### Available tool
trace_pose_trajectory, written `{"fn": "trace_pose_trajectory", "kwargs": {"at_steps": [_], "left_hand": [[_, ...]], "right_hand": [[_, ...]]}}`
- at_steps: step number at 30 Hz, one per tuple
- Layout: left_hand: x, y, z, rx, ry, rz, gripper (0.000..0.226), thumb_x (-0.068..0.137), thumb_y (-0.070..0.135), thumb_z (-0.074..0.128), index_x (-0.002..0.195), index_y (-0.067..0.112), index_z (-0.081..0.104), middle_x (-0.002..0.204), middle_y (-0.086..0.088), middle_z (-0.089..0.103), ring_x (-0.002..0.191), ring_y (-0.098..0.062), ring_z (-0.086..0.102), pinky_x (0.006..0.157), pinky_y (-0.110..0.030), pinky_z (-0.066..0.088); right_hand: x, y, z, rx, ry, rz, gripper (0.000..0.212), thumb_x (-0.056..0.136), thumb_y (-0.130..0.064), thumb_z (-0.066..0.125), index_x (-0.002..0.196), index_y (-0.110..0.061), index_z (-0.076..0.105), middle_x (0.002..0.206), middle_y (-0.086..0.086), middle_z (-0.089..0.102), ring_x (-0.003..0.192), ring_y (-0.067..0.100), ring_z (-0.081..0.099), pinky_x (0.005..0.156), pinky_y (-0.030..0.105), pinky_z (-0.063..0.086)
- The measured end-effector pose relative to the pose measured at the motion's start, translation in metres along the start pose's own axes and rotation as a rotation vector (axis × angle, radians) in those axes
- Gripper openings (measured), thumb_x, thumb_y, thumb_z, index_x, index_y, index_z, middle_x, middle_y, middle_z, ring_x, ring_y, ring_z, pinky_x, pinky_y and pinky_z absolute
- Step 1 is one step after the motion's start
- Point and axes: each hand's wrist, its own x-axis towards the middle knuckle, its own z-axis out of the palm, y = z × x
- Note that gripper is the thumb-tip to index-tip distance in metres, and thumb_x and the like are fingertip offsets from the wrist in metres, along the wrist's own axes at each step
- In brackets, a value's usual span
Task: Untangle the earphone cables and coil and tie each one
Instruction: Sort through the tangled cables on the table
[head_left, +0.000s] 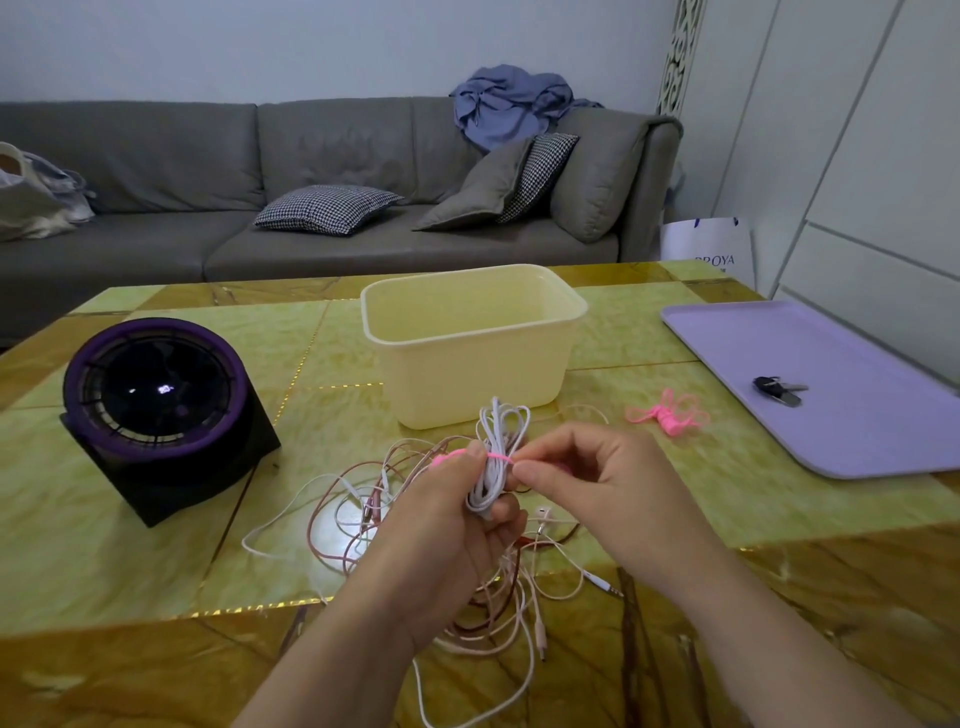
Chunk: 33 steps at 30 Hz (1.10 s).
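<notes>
White bag reads "ROYA"; left hand grips coil, right hand pinches tie.

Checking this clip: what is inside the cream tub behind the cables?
Only the bare upper inner walls of the cream tub show, and nothing rises above its rim. Its near wall hides the floor, so anything lying low inside cannot be seen.

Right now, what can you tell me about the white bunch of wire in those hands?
The white coiled earphone cable is thin, rubbery-looking cord folded into a long bundle of loops. It stands roughly upright above the yellow-green marbled table, loops fanning out on top. The left hand grips its lower half. A thin pink tie crosses its middle, and the right hand pinches that tie's end.
</notes>
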Motion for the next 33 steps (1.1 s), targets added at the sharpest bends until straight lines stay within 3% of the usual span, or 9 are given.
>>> {"fn": "trace_pose_trajectory", "kwargs": {"at_steps": [3, 6, 10, 13, 18, 24, 27, 33], "left_hand": [[-0.002, 0.001, -0.001, 0.027, -0.05, 0.024, 0.02, 0.083, 0.025, 0.051, 0.082, 0.005, 0.053, 0.062, -0.002, 0.05, 0.047, -0.007, 0.043, 0.061, -0.024, 0.05], [-0.006, 0.001, 0.001, 0.053, -0.109, 0.044, 0.022, 0.082, 0.025, 0.05, 0.079, 0.005, 0.058, 0.067, -0.004, 0.055, 0.048, -0.008, 0.045, 0.061, -0.024, 0.05], [-0.009, 0.001, 0.003, 0.106, -0.147, 0.061, 0.028, 0.081, 0.026, 0.051, 0.065, 0.011, 0.067, 0.068, -0.006, 0.057, 0.05, -0.009, 0.047, 0.066, -0.028, 0.045], [-0.009, 0.001, 0.003, 0.112, -0.115, 0.061, 0.026, 0.079, 0.026, 0.053, 0.069, 0.007, 0.068, 0.068, -0.007, 0.059, 0.053, -0.011, 0.052, 0.064, -0.026, 0.051], [-0.008, 0.003, 0.004, 0.065, -0.066, 0.018, 0.035, 0.077, 0.025, 0.055, 0.095, -0.004, 0.063, 0.066, -0.005, 0.062, 0.059, -0.01, 0.061, 0.069, -0.023, 0.058], [-0.008, 0.004, 0.006, -0.119, 0.03, -0.066, 0.036, 0.072, 0.022, 0.061, 0.099, -0.003, 0.062, 0.064, -0.007, 0.06, 0.056, -0.01, 0.061, 0.059, -0.025, 0.058], [-0.006, 0.004, 0.006, -0.199, 0.087, -0.103, 0.029, 0.07, 0.018, 0.063, 0.091, -0.002, 0.062, 0.064, -0.007, 0.058, 0.054, -0.01, 0.059, 0.055, -0.024, 0.058], [-0.006, 0.004, 0.006, -0.278, 0.114, -0.135, 0.022, 0.07, 0.015, 0.064, 0.086, -0.001, 0.061, 0.063, -0.007, 0.056, 0.051, -0.01, 0.057, 0.054, -0.023, 0.058]], "right_hand": [[0.004, 0.003, -0.004, 0.213, -0.101, 0.207, 0.002, 0.073, -0.016, 0.074, 0.075, -0.016, 0.073, 0.078, 0.004, 0.073, 0.075, 0.011, 0.067, 0.072, 0.025, 0.054], [0.007, 0.006, -0.011, 0.534, -0.184, 0.391, 0.008, 0.065, -0.012, 0.068, 0.071, -0.009, 0.067, 0.069, 0.003, 0.068, 0.061, 0.008, 0.064, 0.069, 0.025, 0.051], [0.008, 0.008, -0.017, 0.617, -0.281, 0.435, 0.009, 0.066, -0.004, 0.067, 0.074, -0.007, 0.065, 0.065, 0.004, 0.063, 0.053, 0.011, 0.052, 0.06, 0.023, 0.053], [0.008, 0.01, -0.019, 0.605, -0.319, 0.404, 0.013, 0.072, -0.002, 0.073, 0.074, -0.014, 0.072, 0.072, 0.004, 0.063, 0.059, 0.012, 0.05, 0.063, 0.024, 0.053], [0.009, 0.011, -0.023, 0.502, -0.357, 0.352, 0.02, 0.07, -0.004, 0.068, 0.081, -0.018, 0.077, 0.075, 0.002, 0.063, 0.057, 0.009, 0.049, 0.076, 0.031, 0.051], [0.008, 0.007, -0.026, 0.439, -0.366, 0.358, 0.033, 0.086, 0.009, 0.051, 0.097, -0.012, 0.074, 0.057, -0.005, 0.055, 0.05, 0.007, 0.043, 0.076, 0.03, 0.053], [0.008, 0.006, -0.025, 0.382, -0.374, 0.352, 0.034, 0.088, 0.01, 0.048, 0.102, -0.01, 0.07, 0.055, -0.007, 0.054, 0.052, 0.007, 0.041, 0.072, 0.027, 0.052], [0.007, 0.005, -0.027, 0.318, -0.413, 0.334, 0.038, 0.089, 0.011, 0.046, 0.1, -0.014, 0.072, 0.06, -0.013, 0.062, 0.055, 0.008, 0.039, 0.08, 0.03, 0.051]]}}
